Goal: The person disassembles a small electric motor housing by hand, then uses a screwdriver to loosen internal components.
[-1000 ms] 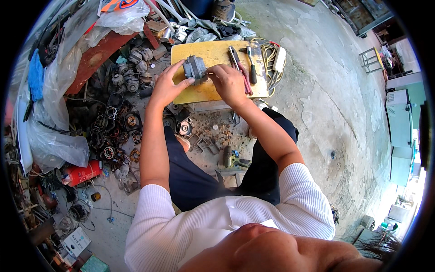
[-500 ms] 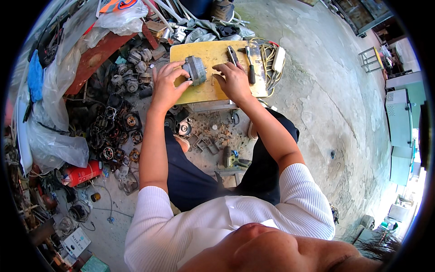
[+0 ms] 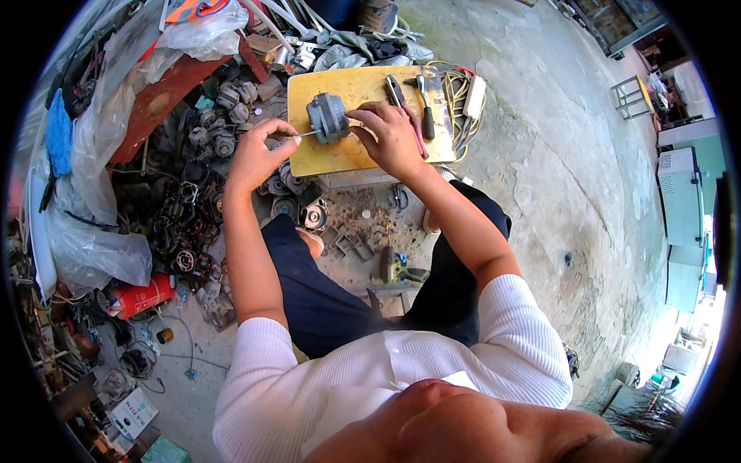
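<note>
While the small grey motor (image 3: 327, 117) sits on the yellow board (image 3: 351, 154), both hands are on it. Left hand (image 3: 258, 153) is off the board's left edge, fingers curled, thumb and forefinger pinched on the thin shaft (image 3: 307, 133) sticking out of the motor's left side. Right hand (image 3: 394, 137) lies flat-ish on the board just right of the motor, fingertips touching its right side, fingers loosely bent, not closed around anything that I can see.

Motor is on the left half of the board, near the far edge. On the right part of the board: a red-handled tool (image 3: 407, 116) partly under the right hand, and a dark-handled screwdriver (image 3: 424, 108) just beside it. White power strip (image 3: 473, 96) with coiled cord lies off the board's right edge. Pile of motor parts (image 3: 185, 224) on the ground to the left, red can (image 3: 143, 295) nearer, clear plastic bags (image 3: 100, 247) beside it. Concrete floor (image 3: 571, 201) to the right.
</note>
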A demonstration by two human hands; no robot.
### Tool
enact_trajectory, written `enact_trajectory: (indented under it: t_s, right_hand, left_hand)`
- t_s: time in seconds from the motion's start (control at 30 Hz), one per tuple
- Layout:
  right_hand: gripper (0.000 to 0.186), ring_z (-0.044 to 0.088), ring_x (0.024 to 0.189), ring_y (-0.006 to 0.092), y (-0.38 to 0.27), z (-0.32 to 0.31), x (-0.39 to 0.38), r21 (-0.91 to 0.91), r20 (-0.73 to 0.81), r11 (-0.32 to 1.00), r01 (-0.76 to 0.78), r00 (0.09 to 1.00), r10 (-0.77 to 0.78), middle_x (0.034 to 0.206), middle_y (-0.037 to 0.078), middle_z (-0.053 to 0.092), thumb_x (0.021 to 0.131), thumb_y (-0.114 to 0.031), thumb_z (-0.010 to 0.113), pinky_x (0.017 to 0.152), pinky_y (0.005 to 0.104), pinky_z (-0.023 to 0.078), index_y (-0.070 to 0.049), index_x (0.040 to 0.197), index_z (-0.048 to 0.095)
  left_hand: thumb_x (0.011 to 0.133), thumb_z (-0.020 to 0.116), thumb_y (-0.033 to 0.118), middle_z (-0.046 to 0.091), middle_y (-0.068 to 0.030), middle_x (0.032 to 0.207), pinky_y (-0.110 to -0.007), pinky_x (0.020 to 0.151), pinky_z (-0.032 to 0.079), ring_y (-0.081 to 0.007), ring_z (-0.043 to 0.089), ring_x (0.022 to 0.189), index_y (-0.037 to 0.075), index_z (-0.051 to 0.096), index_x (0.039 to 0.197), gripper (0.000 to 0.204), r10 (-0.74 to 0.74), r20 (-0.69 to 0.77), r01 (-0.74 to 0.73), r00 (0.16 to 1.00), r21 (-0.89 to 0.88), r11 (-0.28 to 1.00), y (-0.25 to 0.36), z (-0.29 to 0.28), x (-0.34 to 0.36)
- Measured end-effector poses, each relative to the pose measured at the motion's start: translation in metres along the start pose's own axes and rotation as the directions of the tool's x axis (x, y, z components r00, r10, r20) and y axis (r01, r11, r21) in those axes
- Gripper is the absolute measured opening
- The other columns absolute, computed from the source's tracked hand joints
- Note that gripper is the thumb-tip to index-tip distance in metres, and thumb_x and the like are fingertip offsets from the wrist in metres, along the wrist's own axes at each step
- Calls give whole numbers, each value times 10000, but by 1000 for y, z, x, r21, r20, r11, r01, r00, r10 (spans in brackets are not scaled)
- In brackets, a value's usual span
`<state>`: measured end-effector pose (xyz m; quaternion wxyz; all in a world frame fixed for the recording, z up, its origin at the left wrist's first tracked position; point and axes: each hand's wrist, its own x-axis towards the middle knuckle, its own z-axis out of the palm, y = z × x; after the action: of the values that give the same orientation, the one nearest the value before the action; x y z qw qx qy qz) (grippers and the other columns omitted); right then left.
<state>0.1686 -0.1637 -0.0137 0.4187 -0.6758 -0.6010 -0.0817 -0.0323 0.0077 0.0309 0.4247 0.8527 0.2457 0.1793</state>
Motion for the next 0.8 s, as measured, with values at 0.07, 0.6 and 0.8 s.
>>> enact_trajectory:
  t_s: [0.07, 0.6, 0.8]
  right_hand:
    - [209, 644, 869, 288, -5, -1, 2, 129, -26, 991, -41, 999, 45, 957, 90, 688, 855, -167, 727, 788, 387, 487, -100, 1053, 713]
    - [199, 675, 902, 236, 28, -5, -12, 69, 259, 931, -360, 907, 331, 891, 72, 718, 891, -252, 655, 1087, 426, 300, -154, 1050, 724]
    - [220, 665, 912, 265, 14, -13, -13, -89, 344, 956, -280, 892, 294, 886, 73, 684, 810, -249, 742, 1041, 439, 360, -127, 988, 700]
  left_hand:
    - [789, 762, 161, 669, -96, 929, -326, 804, 493, -226, 648, 883, 27, 698, 928, 203, 58, -22, -59, 998, -26, 998, 7, 7, -2]
    - [784, 793, 185, 655, -82, 1008, -411, 916, 457, -274, 631, 985, 57, 702, 941, 222, 336, -275, -246, 901, 316, 916, 9, 47, 20]
    - [663, 888, 302, 523, -157, 1335, -432, 1071, 387, -355, 495, 1262, 135, 481, 1391, 850, 221, -264, -125, 939, 338, 933, 3, 53, 13]
